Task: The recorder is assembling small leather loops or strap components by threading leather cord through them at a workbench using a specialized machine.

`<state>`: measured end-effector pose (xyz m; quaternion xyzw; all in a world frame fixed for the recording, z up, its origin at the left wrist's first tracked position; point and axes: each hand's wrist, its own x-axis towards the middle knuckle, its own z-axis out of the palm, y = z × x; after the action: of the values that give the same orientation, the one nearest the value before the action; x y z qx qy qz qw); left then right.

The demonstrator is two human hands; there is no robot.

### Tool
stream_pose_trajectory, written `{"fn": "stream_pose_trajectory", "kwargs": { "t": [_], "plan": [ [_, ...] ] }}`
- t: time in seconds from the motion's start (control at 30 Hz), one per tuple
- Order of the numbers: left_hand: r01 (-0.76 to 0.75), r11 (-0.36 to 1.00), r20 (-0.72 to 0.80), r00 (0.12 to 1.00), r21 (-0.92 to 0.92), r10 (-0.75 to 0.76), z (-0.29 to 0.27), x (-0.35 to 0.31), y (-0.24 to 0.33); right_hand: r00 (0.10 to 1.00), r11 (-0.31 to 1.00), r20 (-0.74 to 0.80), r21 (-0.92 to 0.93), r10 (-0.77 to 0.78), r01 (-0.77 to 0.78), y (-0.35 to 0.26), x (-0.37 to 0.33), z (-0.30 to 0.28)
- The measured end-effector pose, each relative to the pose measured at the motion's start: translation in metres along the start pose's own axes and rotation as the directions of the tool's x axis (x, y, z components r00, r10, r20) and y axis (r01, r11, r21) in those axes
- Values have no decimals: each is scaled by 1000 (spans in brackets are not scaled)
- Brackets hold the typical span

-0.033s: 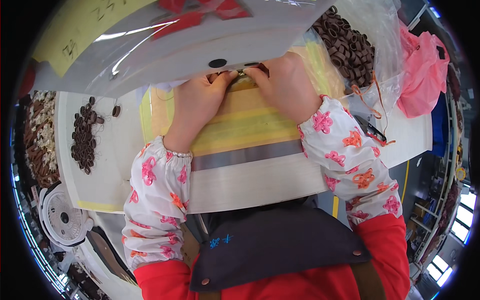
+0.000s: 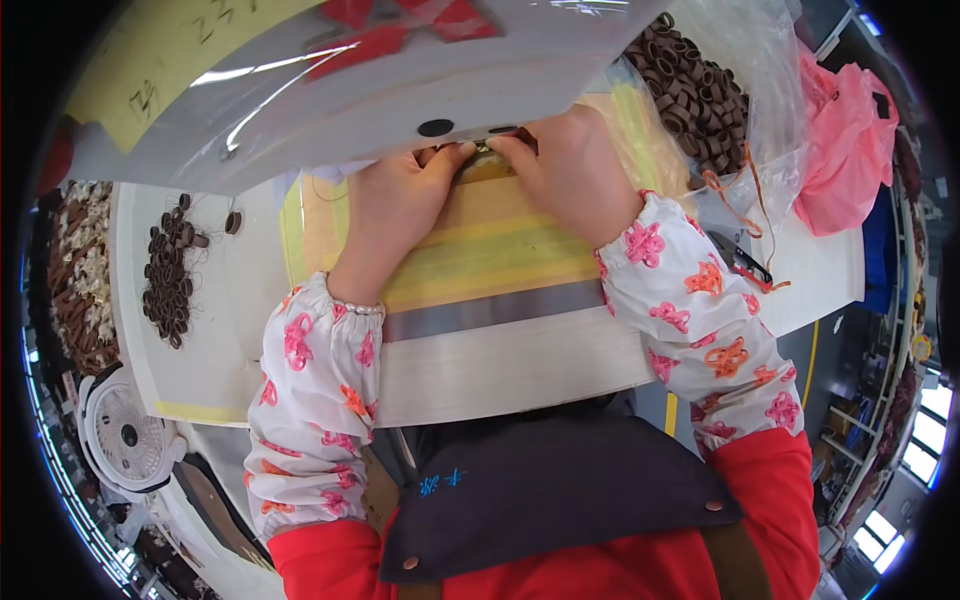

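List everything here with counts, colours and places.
Smooth machine housing: one, grey, top centre
Flat tape strips: several, yellow, worktop centre
Flat worktop: one, whitish, centre
Loose rings: many, dark brown, worktop left
Heaped rings: many, brown, upper right
Crumpled plastic bag: one, pink, far right
Round fan: one, white, lower left
Mixed heap: one, brown and cream, left edge
Button apron: one, dark, lower centre
Floral sleeves: two, white and pink, forearms
Left hand: one, bare, by housing
Right hand: one, bare, by housing

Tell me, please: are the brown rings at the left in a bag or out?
Out: the brown rings lie uncovered in a loose group, directly on the white table.
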<state>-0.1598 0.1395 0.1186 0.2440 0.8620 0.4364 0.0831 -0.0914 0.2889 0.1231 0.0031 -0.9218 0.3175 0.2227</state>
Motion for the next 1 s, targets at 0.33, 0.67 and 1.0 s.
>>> {"fn": "stream_pose_trajectory", "kwargs": {
  "t": [0.33, 0.67, 1.0],
  "plan": [
    [50, 999, 4, 999, 11, -50, -3, 1, -4, 1000, 1000, 25, 24, 11, -12, 2, 5, 4],
    [67, 998, 21, 998, -2, -67, -2, -2, -7, 997, 997, 51, 45, 62, -65, 1, 2, 8],
    [-45, 989, -76, 996, 143, 57, -11, -7, -1, 995, 995, 51, -35, -90, 92, 14, 1, 28]
  ]
}}
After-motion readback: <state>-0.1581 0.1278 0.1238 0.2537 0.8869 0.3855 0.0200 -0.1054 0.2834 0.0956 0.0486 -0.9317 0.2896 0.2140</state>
